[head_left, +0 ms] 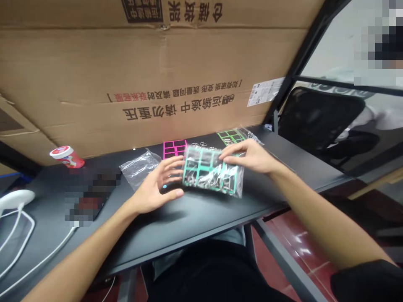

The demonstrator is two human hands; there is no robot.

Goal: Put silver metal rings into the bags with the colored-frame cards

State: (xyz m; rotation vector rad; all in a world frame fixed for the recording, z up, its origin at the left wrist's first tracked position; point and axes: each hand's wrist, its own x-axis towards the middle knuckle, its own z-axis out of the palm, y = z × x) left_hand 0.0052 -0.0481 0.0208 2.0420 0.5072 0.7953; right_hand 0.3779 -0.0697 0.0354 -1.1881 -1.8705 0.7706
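A clear plastic bag holding a teal grid-shaped frame and small dark or shiny pieces [209, 170] hangs tilted above the dark desk. My right hand [252, 156] pinches it by its upper right part. With fingers spread, my left hand [159, 184] is just beside the bag's left edge; whether the fingertips touch it I cannot tell. Behind the bag lies a pink grid frame [174, 147], partly hidden. A green grid frame [231, 136] lies farther right, behind my right hand. To the left is a crumpled clear plastic bag [138, 165].
A large cardboard sheet [141, 63] stands along the desk's back edge. On the left are a red and white cup [67, 157], a blurred-out phone-like object [94, 197], a white cable [47, 260] and a white charger-like device [17, 199]. A black chair [321, 115] stands beyond the desk.
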